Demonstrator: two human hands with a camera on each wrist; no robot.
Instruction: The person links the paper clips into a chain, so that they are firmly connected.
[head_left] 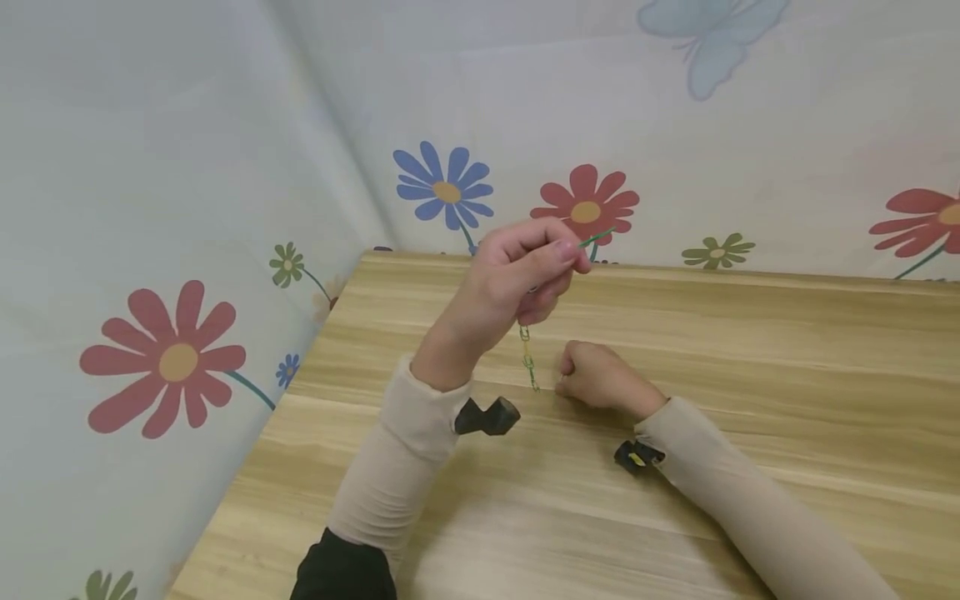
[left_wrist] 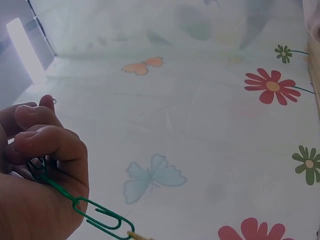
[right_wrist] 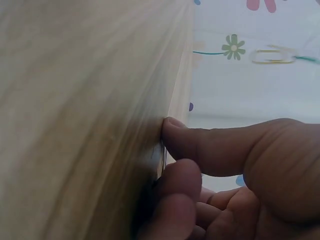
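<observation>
Raised above the table, my left hand pinches a green paper clip between thumb and forefinger. A chain of linked paper clips, green and yellow, hangs below that palm. The left wrist view shows a green clip of this chain close up, joined to a yellow one at the frame's bottom edge. My right hand is low at the tabletop, to the right of the chain's lower end. Its thumb and fingertips pinch a thin paper clip, seen edge-on and mostly hidden.
The wood-grain table ends at the back against a pale curtain printed with flowers and butterflies. A black wrist camera sits on the left cuff and another camera on the right.
</observation>
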